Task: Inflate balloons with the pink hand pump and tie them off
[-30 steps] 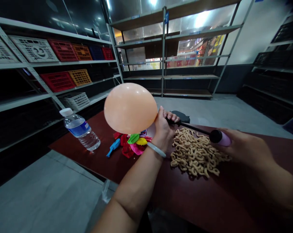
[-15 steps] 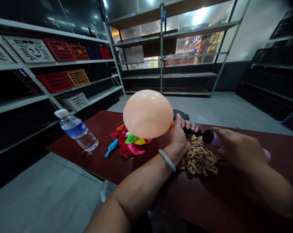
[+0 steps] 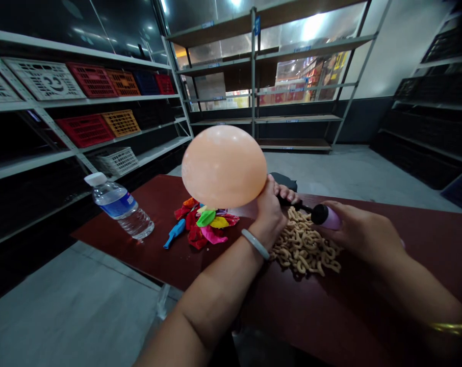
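Note:
An inflated peach balloon sits above the dark red table. My left hand, with a pale bangle on the wrist, is closed round the balloon's neck and the black front end of a hand pump. My right hand is closed round the pump's purple barrel. Both hands hover over a heap of tan clips. A pile of flat coloured balloons lies under the inflated one.
A water bottle stands at the table's left end. A blue flat balloon lies beside the pile. A dark object sits behind my left hand. Metal shelving with plastic crates lines the left wall; more shelves stand behind.
The pump's purple barrel has slid in toward my left hand, so the black rod shows much shorter. The balloon looks slightly larger and shifted left and up from half a second ago.

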The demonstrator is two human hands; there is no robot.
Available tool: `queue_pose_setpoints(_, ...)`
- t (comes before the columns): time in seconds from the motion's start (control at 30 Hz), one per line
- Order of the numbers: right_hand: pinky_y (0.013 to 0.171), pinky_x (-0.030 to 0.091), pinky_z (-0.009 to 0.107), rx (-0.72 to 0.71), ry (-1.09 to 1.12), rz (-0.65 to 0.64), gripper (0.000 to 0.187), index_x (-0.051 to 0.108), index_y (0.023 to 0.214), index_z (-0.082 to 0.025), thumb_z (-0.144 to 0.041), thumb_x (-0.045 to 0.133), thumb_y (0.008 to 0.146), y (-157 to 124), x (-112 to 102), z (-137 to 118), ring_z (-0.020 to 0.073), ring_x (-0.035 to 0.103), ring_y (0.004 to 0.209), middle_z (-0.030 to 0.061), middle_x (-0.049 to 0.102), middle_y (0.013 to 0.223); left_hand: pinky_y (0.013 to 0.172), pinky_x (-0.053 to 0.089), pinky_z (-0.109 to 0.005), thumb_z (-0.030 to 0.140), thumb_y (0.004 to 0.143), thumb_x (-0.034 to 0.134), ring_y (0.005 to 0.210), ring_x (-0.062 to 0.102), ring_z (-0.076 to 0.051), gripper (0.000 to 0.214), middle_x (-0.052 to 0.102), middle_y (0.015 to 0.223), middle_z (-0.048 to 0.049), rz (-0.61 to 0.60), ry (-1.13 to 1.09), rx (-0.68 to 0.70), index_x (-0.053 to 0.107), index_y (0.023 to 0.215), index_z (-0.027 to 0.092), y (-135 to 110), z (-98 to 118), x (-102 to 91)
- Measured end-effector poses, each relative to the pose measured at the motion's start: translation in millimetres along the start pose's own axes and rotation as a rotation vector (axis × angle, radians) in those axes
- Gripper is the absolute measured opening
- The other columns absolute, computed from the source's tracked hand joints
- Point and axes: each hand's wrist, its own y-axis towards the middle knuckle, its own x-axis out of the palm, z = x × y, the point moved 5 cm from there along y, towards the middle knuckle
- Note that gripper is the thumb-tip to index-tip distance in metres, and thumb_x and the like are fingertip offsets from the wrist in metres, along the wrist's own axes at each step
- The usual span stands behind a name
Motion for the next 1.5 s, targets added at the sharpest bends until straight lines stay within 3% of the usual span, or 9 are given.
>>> queue_pose_setpoints(0.17,0.056,0.045,0.039,0.018,-0.04,0.012,0.061,0.065,0.121,-0.027,-0.067,0.053,0.077,2.8,-6.8,20.6,0.0331,0.069,0.078,0.0106,0.074,0.102,0.047,0.027,-0.024,0.046,0.09,0.055,0.042,0.033,-0.009,0.049,0.029,0.048,0.0059,0.021,-0.06,0.085,0.028,0.059,0.02,15.7,44.7,-8.5)
queue_pose_setpoints(0.3,0.055,0.043,0.04,-0.006,-0.077,0.029,0.059,0.064,0.122,-0.028,-0.066,0.047,0.081,3.0,-12.9,27.4,0.033,0.068,0.078,0.0101,0.073,0.102,0.046,0.026,-0.025,0.041,0.092,0.052,0.041,0.031,-0.009,0.046,0.028,0.048,0.0061,0.018,-0.096,0.115,0.028,0.059,0.02,20.2,58.8,-11.9)
queue_pose_setpoints(0.47,0.051,0.037,0.038,0.014,-0.114,0.013,0.059,0.062,0.122,-0.025,-0.063,0.052,0.079,1.3,-11.1,24.8,0.0312,0.066,0.073,0.0114,0.073,0.098,0.047,0.027,-0.025,0.039,0.093,0.052,0.041,0.032,-0.008,0.044,0.03,0.049,0.006,0.004,-0.15,0.087,0.031,0.059,0.02,18.2,42.0,-11.8)
queue_pose_setpoints(0.8,0.05,0.038,0.034,-0.056,-0.131,0.035,0.057,0.06,0.121,-0.022,-0.062,0.053,0.081,-1.5,-6.1,-7.9,0.0272,0.068,0.071,0.0083,0.073,0.103,0.053,0.034,-0.026,0.047,0.091,0.053,0.047,0.039,-0.01,0.047,0.033,0.05,0.0045,-0.076,-0.086,-0.014,0.032,0.059,0.019,-7.2,-25.0,2.2)
queue_pose_setpoints(1.03,0.056,0.046,0.039,-0.091,-0.039,0.042,0.059,0.057,0.126,-0.021,-0.061,0.052,0.083,-4.3,3.1,-14.8,0.0301,0.069,0.081,0.0105,0.071,0.114,0.051,0.031,-0.025,0.05,0.091,0.052,0.045,0.036,-0.009,0.048,0.032,0.049,0.0048,-0.078,-0.036,0.009,0.032,0.06,0.019,-14.5,-32.2,3.4)
queue_pose_setpoints(1.17,0.054,0.046,0.038,-0.071,-0.008,0.054,0.061,0.061,0.124,-0.024,-0.065,0.054,0.08,-1.7,1.0,-9.9,0.0304,0.07,0.077,0.0085,0.074,0.104,0.049,0.031,-0.025,0.05,0.091,0.051,0.043,0.036,-0.009,0.049,0.031,0.047,0.005,-0.057,-0.013,0.011,0.031,0.058,0.019,-8.6,-17.4,4.5)
queue_pose_setpoints(1.33,0.055,0.047,0.036,-0.037,0.042,0.067,0.059,0.063,0.124,-0.031,-0.066,0.059,0.077,2.0,-6.9,10.1,0.0289,0.07,0.075,0.0053,0.075,0.1,0.047,0.029,-0.025,0.045,0.09,0.055,0.041,0.036,-0.009,0.048,0.03,0.047,0.0054,-0.041,-0.055,0.082,0.03,0.058,0.02,5.3,28.0,1.6)
queue_pose_setpoints(1.5,0.052,0.042,0.037,-0.031,-0.038,0.041,0.057,0.064,0.119,-0.03,-0.069,0.056,0.078,3.6,-11.9,25.7,0.0291,0.068,0.07,0.0066,0.074,0.094,0.046,0.027,-0.024,0.041,0.091,0.055,0.04,0.033,-0.009,0.046,0.029,0.047,0.0062,-0.007,-0.068,0.165,0.029,0.058,0.02,13.3,62.7,-5.5)
